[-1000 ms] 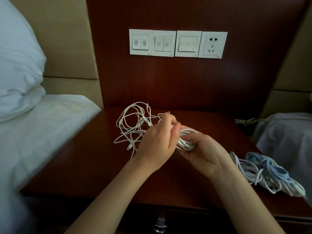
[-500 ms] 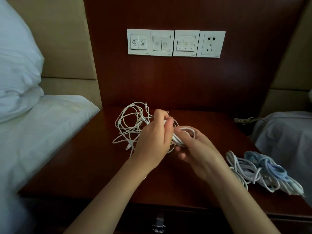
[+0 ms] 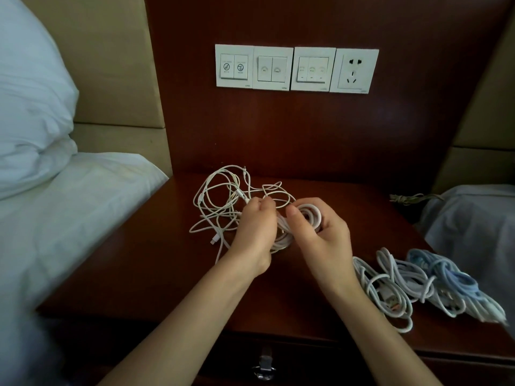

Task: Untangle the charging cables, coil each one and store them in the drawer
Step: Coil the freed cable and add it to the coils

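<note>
Here, the right hand (image 3: 320, 240) grasps a thick white cable (image 3: 310, 215) wound into a small coil, fingers curled through its loops, just above the middle of the nightstand (image 3: 156, 277). The left hand (image 3: 257, 227) is clenched round a white strand right beside the coil. Behind and to the left lies a loose tangle (image 3: 218, 201) of thin white cables. Wound bundles (image 3: 412, 285), white and pale blue, sit near the front right edge. The switch plates (image 3: 274, 68) carry small icons; their corner print is too small to read. A socket (image 3: 354, 69) adjoins them. Bare wood shows between the hands and the front edge, above the drawer (image 3: 264, 363) with its metal pull. A bed (image 3: 55, 207) borders the left edge.
</note>
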{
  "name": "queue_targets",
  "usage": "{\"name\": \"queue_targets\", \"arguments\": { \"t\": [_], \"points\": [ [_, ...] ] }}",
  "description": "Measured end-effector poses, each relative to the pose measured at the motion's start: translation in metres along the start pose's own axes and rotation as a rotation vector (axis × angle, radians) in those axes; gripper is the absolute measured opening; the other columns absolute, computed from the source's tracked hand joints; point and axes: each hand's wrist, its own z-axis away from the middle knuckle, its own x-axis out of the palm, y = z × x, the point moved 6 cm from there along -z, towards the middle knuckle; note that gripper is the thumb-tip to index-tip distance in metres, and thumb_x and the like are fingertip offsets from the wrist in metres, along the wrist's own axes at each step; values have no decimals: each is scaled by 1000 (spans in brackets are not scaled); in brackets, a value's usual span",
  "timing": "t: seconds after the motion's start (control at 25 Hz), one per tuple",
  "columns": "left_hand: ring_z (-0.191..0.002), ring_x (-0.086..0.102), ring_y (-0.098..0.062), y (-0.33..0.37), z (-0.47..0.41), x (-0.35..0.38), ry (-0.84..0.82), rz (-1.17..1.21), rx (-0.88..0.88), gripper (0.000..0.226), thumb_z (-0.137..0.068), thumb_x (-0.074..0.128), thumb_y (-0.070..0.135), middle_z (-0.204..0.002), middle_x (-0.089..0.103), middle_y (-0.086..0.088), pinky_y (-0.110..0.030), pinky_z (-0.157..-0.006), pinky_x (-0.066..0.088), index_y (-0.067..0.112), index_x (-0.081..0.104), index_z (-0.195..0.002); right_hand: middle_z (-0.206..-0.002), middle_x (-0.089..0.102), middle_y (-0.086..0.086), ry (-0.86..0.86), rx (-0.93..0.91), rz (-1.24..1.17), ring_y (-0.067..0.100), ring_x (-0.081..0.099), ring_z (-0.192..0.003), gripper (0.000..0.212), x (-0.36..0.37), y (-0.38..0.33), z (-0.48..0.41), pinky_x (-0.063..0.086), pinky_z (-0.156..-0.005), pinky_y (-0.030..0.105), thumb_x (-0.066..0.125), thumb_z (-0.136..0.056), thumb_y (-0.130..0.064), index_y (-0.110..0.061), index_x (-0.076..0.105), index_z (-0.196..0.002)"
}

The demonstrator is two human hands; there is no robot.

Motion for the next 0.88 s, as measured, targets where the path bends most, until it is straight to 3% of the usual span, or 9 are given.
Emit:
{"name": "queue_targets", "arguments": {
  "t": [0.12,0.28,0.4,0.48,0.6,0.68,0.8,0.88],
  "points": [
    [-118,54,-31,-11,-4,0,-72,-28,-126,37,-100,37,28,-127,56,-18,-50,-102,42,7,48,-128,-58,56,-10,27,165,-62,4,50,-55,20,2,12,2,40,-52,19,58,-88,-12,-18,60,-70],
    [-125,43,-14,3,1,4,-236,-240,61,47,-100,28,46,-133,47,1,-33,-107,30,18,40,-136,-44,44,-5,112,492,-145,6,37,-37,26,-3,32,0,28,-37,19,49,-90,-3,-11,53,-66],
    [-99,43,-16,20,11,3,-496,-454,141,18,-101,28,38,-105,45,-1,-31,-85,33,23,37,-105,-46,38,1,140,652,-285,5,29,-31,26,-10,37,-2,19,-29,15,45,-92,1,-7,48,-68],
    [-90,46,-22,28,16,1,-611,-639,277,13,-101,34,31,-99,48,-4,-30,-79,40,19,33,-97,-46,38,1,117,711,-286,3,30,-30,24,-11,40,0,19,-29,15,44,-93,0,-7,47,-70],
    [-105,57,-19,41,25,4,-531,-619,570,10,-99,40,26,-112,59,-4,-33,-90,46,17,37,-97,-49,37,2,111,707,-254,2,30,-29,25,-11,38,-1,20,-29,15,43,-93,0,-7,46,-69],
    [-96,59,-18,44,24,3,-385,-524,660,8,-99,41,24,-106,61,-8,-30,-84,46,19,38,-93,-47,37,2,123,652,-277,3,31,-29,27,-10,34,-4,20,-29,15,42,-93,2,-6,45,-67],
    [-82,59,-22,37,10,-5,-153,-463,560,15,-99,41,28,-91,60,-11,-32,-75,46,21,43,-86,-43,39,-1,104,565,-281,5,34,-34,27,-5,28,-4,22,-32,17,43,-91,3,-7,47,-66],
    [-81,56,-16,22,-2,-8,-108,-331,295,21,-98,44,31,-84,57,-4,-30,-77,45,17,50,-84,-45,41,0,80,513,-278,7,35,-38,25,0,26,-1,24,-34,18,45,-92,0,-7,50,-69]
  ]
}}
